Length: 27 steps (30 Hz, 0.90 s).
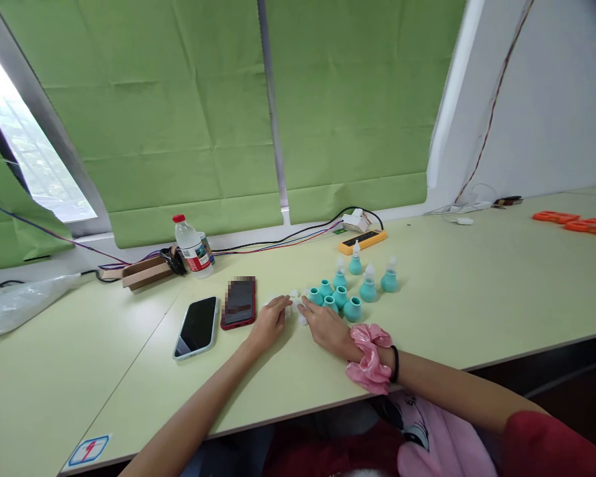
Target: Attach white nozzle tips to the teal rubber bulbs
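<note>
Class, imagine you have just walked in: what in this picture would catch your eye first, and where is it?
Probably the green blinds, which spread across the background behind the table. Next might come the cluster of teal bulbs on the table beside the right hand, four topped with translucent tips and the others open-mouthed. The shiny pink scrunchie worn just behind that hand also stands out.

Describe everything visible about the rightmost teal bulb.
The rightmost teal bulb has a smooth, rounded body, seemingly rubber or silicone, narrowing upward to a translucent whitish nozzle. It stands upright on the pale table, right of another nozzle-topped bulb; only the table visibly touches it. The nozzle's fine detail is too small to tell.
</note>
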Each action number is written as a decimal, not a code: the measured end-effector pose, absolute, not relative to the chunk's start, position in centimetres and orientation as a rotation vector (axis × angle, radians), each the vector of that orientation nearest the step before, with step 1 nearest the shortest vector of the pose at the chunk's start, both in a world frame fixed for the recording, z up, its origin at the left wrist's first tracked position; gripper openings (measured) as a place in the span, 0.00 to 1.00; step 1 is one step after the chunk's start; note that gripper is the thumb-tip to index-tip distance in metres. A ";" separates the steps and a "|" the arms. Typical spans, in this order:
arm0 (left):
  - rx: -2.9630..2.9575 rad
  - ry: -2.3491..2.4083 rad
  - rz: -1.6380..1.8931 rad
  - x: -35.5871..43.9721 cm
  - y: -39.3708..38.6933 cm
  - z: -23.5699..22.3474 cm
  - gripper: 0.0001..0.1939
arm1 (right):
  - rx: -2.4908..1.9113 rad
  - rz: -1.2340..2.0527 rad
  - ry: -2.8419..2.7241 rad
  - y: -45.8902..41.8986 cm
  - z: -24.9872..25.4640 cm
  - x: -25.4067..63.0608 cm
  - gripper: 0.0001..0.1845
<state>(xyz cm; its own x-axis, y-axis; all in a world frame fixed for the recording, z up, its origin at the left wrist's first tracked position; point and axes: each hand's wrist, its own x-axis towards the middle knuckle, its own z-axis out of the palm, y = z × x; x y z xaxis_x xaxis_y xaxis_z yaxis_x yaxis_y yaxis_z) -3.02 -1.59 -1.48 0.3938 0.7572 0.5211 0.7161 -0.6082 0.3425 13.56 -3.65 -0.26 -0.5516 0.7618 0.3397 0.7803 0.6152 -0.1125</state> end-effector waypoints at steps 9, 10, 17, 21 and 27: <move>2.737 1.398 0.528 -1.8 -3.2 -1.1 0.25 | -1.199 -0.003 -2.410 -3.9 0.2 13.6 0.30; 2.762 1.411 0.488 -1.7 -3.3 -1.2 0.26 | -1.168 -0.004 -2.379 -4.1 0.3 13.7 0.28; 2.899 1.490 0.434 -1.4 -3.8 -0.8 0.27 | -0.936 -0.043 -2.064 -4.2 2.4 15.2 0.18; 2.969 1.500 0.427 -1.1 -4.1 -0.2 0.26 | -1.177 -0.241 -1.849 -1.9 4.8 17.7 0.20; 3.058 1.464 0.402 -1.2 -4.1 -0.1 0.24 | -1.598 -0.347 -2.005 1.0 4.9 19.5 0.35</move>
